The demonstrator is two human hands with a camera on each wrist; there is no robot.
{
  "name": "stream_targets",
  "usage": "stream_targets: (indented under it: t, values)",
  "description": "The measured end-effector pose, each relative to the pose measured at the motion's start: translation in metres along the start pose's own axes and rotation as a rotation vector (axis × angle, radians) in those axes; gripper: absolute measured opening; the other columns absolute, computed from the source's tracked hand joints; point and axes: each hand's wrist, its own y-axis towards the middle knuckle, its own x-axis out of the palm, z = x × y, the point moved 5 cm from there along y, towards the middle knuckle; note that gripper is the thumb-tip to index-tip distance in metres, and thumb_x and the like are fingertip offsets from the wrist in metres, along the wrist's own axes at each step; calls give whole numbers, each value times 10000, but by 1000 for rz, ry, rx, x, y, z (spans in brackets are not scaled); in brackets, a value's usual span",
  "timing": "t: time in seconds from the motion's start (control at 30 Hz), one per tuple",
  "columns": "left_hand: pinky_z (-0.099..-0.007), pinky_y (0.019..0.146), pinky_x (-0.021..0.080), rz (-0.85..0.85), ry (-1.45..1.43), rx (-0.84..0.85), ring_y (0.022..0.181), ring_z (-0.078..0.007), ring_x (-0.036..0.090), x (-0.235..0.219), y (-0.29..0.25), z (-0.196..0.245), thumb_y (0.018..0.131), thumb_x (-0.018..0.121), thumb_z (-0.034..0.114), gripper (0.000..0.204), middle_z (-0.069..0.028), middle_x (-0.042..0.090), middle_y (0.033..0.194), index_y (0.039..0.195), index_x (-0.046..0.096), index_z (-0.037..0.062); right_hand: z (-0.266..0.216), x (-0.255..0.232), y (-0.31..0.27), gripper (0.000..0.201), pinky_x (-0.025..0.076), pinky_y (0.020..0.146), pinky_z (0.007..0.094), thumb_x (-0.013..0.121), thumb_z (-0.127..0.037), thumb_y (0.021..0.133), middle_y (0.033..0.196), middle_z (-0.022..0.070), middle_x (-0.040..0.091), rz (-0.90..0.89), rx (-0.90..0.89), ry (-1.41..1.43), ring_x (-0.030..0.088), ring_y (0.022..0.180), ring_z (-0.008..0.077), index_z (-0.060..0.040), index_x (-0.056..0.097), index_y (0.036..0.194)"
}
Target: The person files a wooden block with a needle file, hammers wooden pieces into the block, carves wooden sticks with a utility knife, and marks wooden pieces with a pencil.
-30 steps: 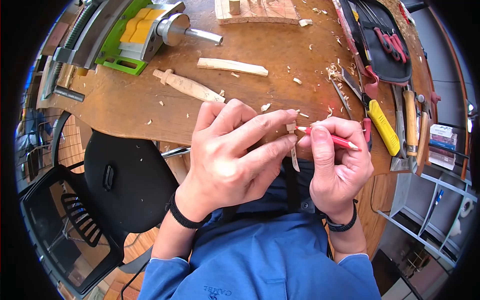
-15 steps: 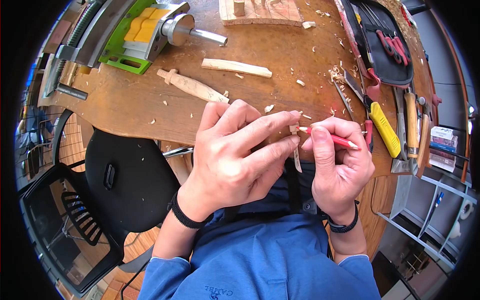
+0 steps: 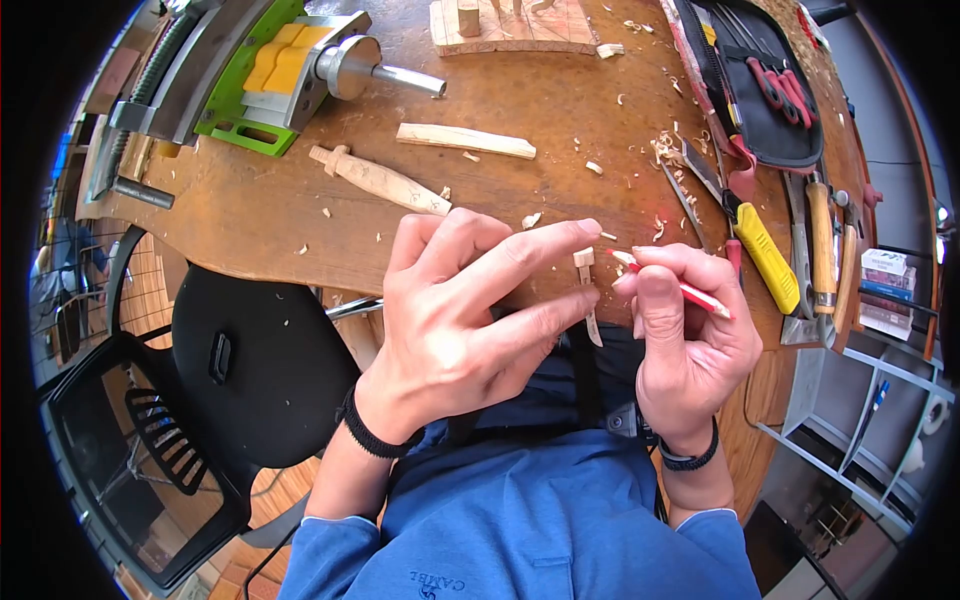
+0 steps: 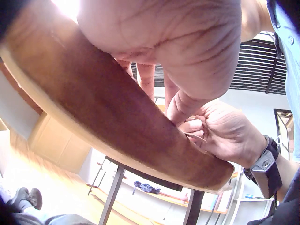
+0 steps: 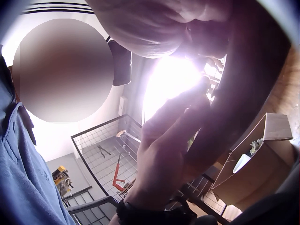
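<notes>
In the head view a small carved wooden piece (image 3: 584, 262) with a narrow blade-like lower part lies at the table's front edge. The left hand (image 3: 470, 310) reaches over it, index finger extended above and another fingertip against its lower part; whether the thumb grips it from below is hidden. Just right of the piece, the right hand (image 3: 695, 340) pinches a red pencil (image 3: 705, 299) between thumb and fingers, its point apart from the wood. The left wrist view shows both hands meeting at the table edge (image 4: 140, 136); in the right wrist view glare hides the contact.
A carved wooden knife shape (image 3: 385, 182) and a wood strip (image 3: 465, 139) lie beyond the left hand. The vise (image 3: 290, 70) stands upper left. A yellow cutter (image 3: 767, 258), chisels and a tool pouch (image 3: 770, 90) are on the right, with shavings about. A black chair (image 3: 250, 350) stands lower left.
The right hand has drawn back to the right with the pencil, whose tip has left the wooden piece. The left index finger has lifted a little, uncovering more of the piece.
</notes>
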Motion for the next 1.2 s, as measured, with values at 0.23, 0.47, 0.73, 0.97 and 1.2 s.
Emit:
stream_targets:
  t: [0.23,0.47,0.73,0.97,1.2]
  values:
    - [-365,881,429,-38,-7,13,897,-216,627,-2,3,4,712,848,270,309,-22,802,1300,1018,885,288,1,-5,-5,141,578,761,252,818,-40,998,982,95,787,36,99,12,715,830,101,46,754,1088]
    - [-368,895,422,-64,17,42,927,-219,637,3,0,2,752,831,284,318,-5,801,1302,1065,880,304,-2,-2,-6,95,579,708,247,797,-19,1006,931,80,784,8,30,-34,720,778,94,40,751,1065]
    - [-375,895,422,-65,11,36,906,-219,623,2,-1,1,762,821,288,320,5,795,1304,1076,878,311,2,1,-5,86,570,688,240,794,-40,1015,910,66,785,24,-49,-13,714,765,83,28,749,1041]
    - [-381,900,425,-74,11,36,923,-222,622,4,-2,0,756,808,292,343,14,790,1318,1092,875,317,2,3,-4,82,546,643,243,799,-34,1007,885,75,771,-21,-125,-94,692,716,88,18,747,1044]
    - [-383,883,423,-56,6,33,913,-222,622,4,-2,0,749,803,295,353,11,792,1314,1094,875,318,2,5,-3,72,539,628,246,789,-23,1010,880,76,769,-37,-154,-96,688,705,92,20,741,1043]
